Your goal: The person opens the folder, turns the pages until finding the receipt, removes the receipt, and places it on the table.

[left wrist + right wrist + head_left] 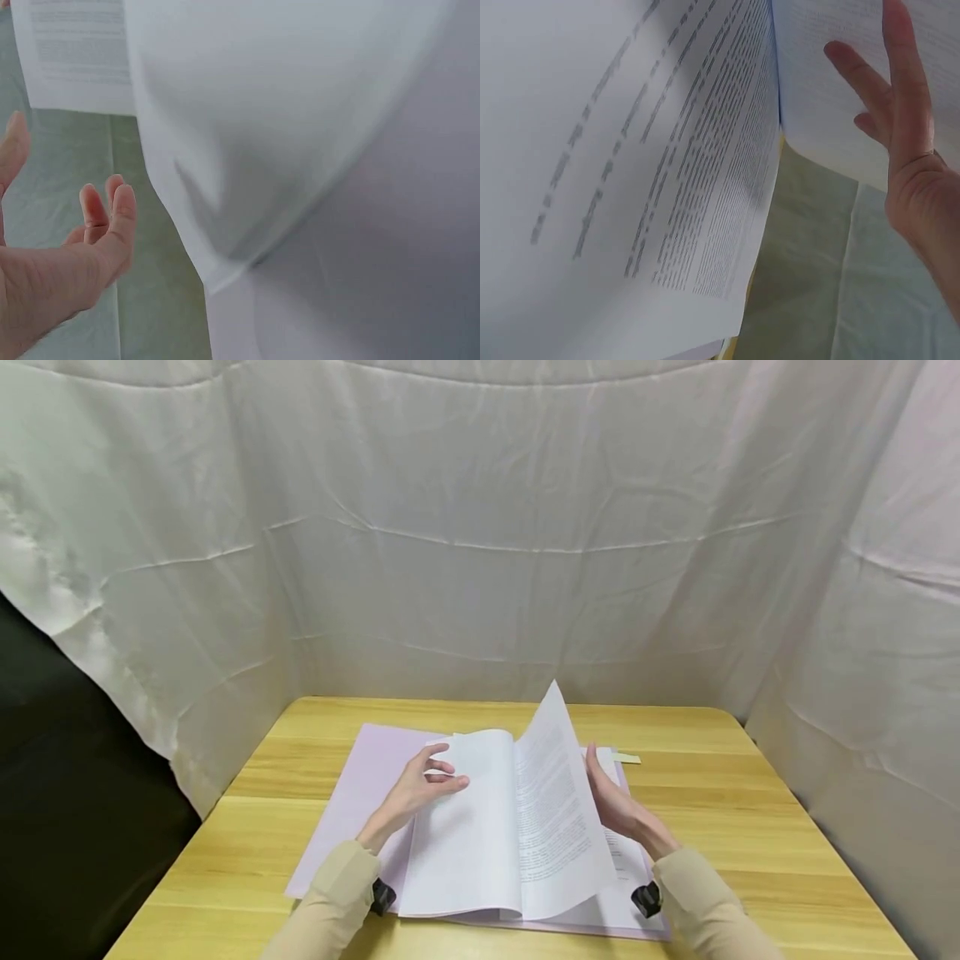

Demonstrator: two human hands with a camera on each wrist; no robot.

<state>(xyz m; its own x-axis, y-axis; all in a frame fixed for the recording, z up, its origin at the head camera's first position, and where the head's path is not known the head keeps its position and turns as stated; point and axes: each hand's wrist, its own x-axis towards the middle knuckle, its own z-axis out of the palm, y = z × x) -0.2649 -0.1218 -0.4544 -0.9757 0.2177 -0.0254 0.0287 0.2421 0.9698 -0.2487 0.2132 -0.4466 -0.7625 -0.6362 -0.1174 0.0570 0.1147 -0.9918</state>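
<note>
A stack of printed sheets lies spread on a lilac folder. The left-hand sheet shows a blank white side. Beside it a printed page stands raised and tilted, its upper corner in the air. My left hand is over the left sheet with loosely bent fingers; in the left wrist view the hand holds nothing. At the raised page's right edge is my right hand, its fingers partly hidden by the paper. The right wrist view shows that hand with extended fingers; contact with the page is unclear.
Under the folder is a wooden table. A pale paper tab sticks out past the folder's right side. Light grey curtains hang behind and at the sides, with a black area at the left.
</note>
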